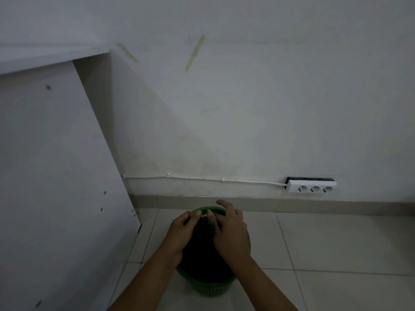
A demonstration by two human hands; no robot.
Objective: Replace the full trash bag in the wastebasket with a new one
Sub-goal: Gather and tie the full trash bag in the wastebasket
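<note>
A green plastic wastebasket (210, 288) stands on the tiled floor at the bottom centre. A black trash bag (203, 257) fills it up to the rim. Both my hands are over the basket's far side. My left hand (183, 234) pinches the gathered top of the black bag with curled fingers. My right hand (230, 232) meets it there, thumb and some fingers on the same bunched plastic, while its index finger sticks out toward the wall. The bag's bunched top is dark and mostly hidden between my fingers.
A white cabinet side panel (56, 176) stands close on the left. The white wall (247, 108) is right behind the basket, with a white power strip (312, 187) and its cable (202, 178) low on it. Pale floor tiles (336, 254) spread to the right.
</note>
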